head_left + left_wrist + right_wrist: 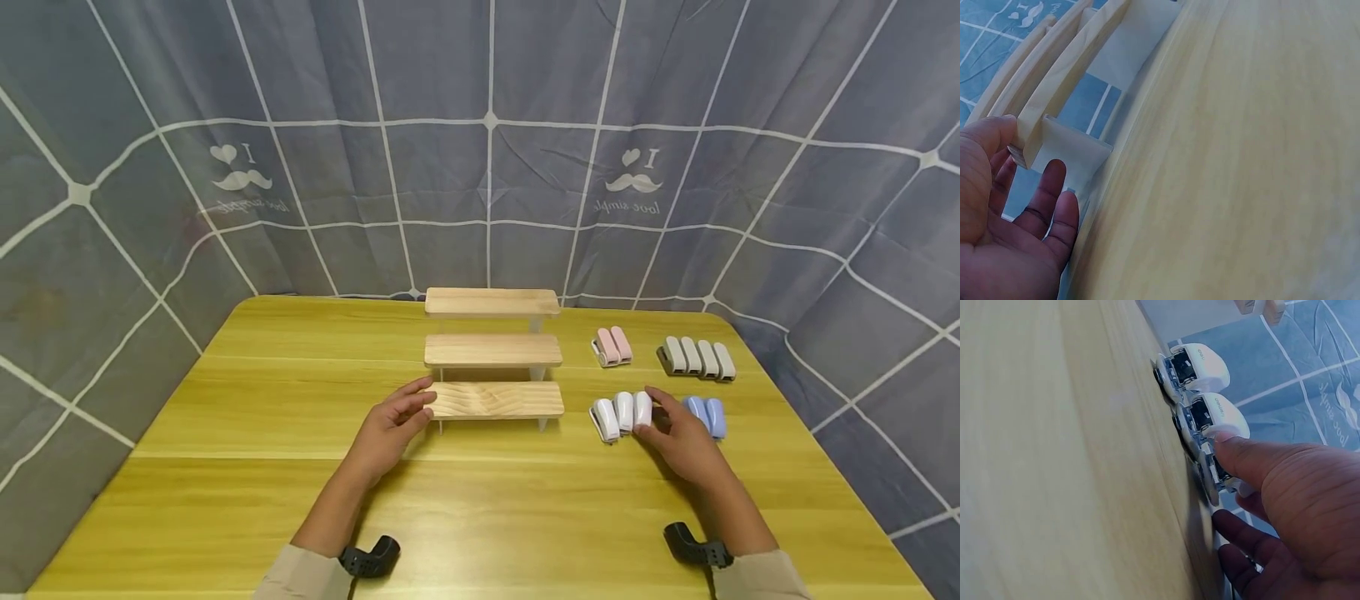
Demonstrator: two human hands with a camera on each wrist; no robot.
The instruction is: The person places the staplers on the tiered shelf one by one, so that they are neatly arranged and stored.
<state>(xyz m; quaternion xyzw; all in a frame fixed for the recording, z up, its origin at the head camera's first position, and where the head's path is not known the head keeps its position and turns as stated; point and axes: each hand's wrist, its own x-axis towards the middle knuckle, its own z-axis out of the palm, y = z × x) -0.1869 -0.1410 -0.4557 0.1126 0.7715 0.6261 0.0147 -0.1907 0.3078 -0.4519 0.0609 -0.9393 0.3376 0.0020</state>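
Observation:
A three-step wooden display stand (495,401) stands on the table. My left hand (389,429) is at the left end of its lowest step, thumb and forefinger gripping the corner; the other fingers (1050,190) are loosely bent below. Three white mini staplers lie in a row to the right of the stand. At the rightmost white stapler (642,409), my right hand (682,440) pinches it between thumb and forefinger. Seen from the right wrist, the thumb covers part of this stapler, and the neighbouring white stapler (1225,415) lies close against it.
Two pink staplers (613,346) lie behind the white ones. Further right is a row of several grey staplers (697,358). Two blue staplers (707,415) sit just beyond my right hand. A grey checked curtain (450,175) hangs around the wooden table (262,433).

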